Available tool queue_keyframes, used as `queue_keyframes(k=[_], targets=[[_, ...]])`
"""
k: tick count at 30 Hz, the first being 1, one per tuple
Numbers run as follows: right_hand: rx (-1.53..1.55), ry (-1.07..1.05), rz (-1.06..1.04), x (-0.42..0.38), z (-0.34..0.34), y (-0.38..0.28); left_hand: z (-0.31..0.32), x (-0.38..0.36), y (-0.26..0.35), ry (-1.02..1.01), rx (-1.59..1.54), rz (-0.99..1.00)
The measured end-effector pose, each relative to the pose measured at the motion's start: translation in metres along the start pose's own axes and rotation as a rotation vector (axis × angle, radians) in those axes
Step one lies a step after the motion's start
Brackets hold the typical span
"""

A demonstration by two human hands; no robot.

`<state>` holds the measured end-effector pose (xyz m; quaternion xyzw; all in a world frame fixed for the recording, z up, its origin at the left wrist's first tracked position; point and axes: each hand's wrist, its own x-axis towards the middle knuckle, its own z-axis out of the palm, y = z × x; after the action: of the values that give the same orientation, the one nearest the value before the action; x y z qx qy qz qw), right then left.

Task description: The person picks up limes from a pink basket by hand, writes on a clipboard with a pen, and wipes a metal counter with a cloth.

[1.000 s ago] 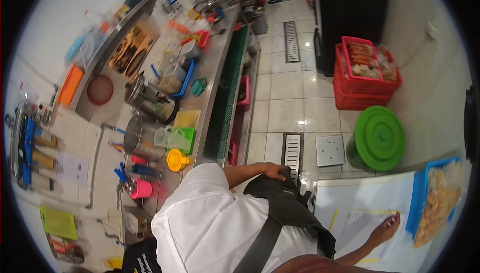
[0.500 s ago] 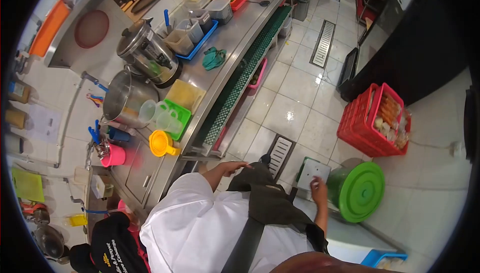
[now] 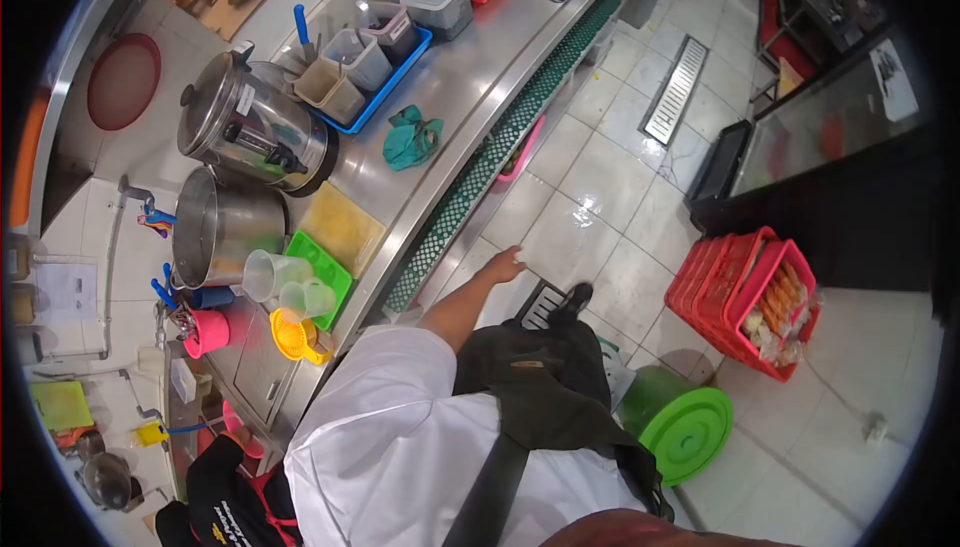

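Walking step beside the counter (image 3: 470, 67): my left hand (image 3: 503, 265) swings empty, fingers loosely spread, just off the counter's edge; my right hand is out of view; I judge a reach onto it comes next.

I see my left hand (image 3: 503, 265) empty, fingers loosely spread, held out over the floor just beside the green perforated counter edge (image 3: 480, 172), touching nothing, steel counter (image 3: 470, 72) above

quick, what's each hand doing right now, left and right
Left hand: open, holding nothing, out in the air beside the steel counter.
Right hand: not in view.
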<state>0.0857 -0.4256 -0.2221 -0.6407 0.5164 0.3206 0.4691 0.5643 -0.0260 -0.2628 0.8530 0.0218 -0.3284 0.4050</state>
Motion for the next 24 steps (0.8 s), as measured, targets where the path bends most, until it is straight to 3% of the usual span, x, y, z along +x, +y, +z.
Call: queue_keyframes(k=[2, 5, 7, 8, 9, 10, 11, 12, 13, 14, 15, 17, 18, 19, 21, 22, 24], targets=[[-0.014, -0.024, -0.045, 0.036, -0.023, -0.049, -0.007, 0.013, 0.058, 0.034, -0.013, 0.216], [-0.036, -0.045, -0.148, 0.1, -0.064, -0.144, -0.055, 0.013, 0.135, 0.308, 0.133, 0.619], [-0.02, -0.03, -0.231, 0.148, -0.097, -0.217, -0.112, 0.006, 0.163, 0.703, 0.495, 0.645], [-0.009, -0.017, -0.281, 0.171, -0.115, -0.261, -0.154, -0.008, 0.191, 0.786, 0.529, 0.416], [-0.017, -0.006, -0.334, 0.197, -0.13, -0.3, -0.177, 0.01, 0.163, 0.904, 0.284, 0.261], [-0.101, 0.011, -0.419, 0.233, -0.143, -0.336, -0.203, 0.016, 0.15, 1.285, 0.619, 0.071], [-0.465, 0.112, -0.634, 0.318, -0.157, -0.354, -0.235, 0.016, 0.136, 1.208, 0.224, -0.003], [-0.608, 0.062, -0.679, 0.295, -0.166, -0.426, -0.253, 0.025, 0.104, 1.22, 0.471, -0.376], [-0.745, 0.016, -0.733, 0.271, -0.176, -0.501, -0.274, 0.026, 0.067, 1.001, 0.321, -0.392], [-0.629, 0.196, -0.797, 0.277, -0.168, -0.55, -0.288, 0.035, 0.025, 0.792, 0.377, -0.408], [-0.683, 0.27, -0.863, 0.268, -0.157, -0.614, -0.287, 0.032, 0.03, 0.726, 0.428, -0.426], [-0.77, 0.187, -0.973, 0.258, -0.12, -0.747, -0.281, 0.044, 0.044, 0.756, 0.424, -0.532], [-0.817, 0.1, -1.187, 0.221, -0.098, -0.812, -0.276, 0.049, 0.049, 0.794, 0.431, -0.557], [-0.784, 0.106, -1.375, 0.235, -0.061, -0.868, -0.272, 0.05, 0.053, 0.828, 0.439, -0.587], [-0.71, -0.04, -1.577, 0.187, 0.011, -0.98, -0.28, 0.035, 0.069, 0.781, 0.401, -0.61], [-0.716, -0.107, -1.621, 0.158, 0.047, -1.029, -0.288, 0.036, 0.07, 0.764, 0.384, -0.614], [-0.672, -0.132, -1.895, 0.15, 0.118, -1.109, -0.3, 0.037, 0.041, 0.938, 0.239, -0.502]])
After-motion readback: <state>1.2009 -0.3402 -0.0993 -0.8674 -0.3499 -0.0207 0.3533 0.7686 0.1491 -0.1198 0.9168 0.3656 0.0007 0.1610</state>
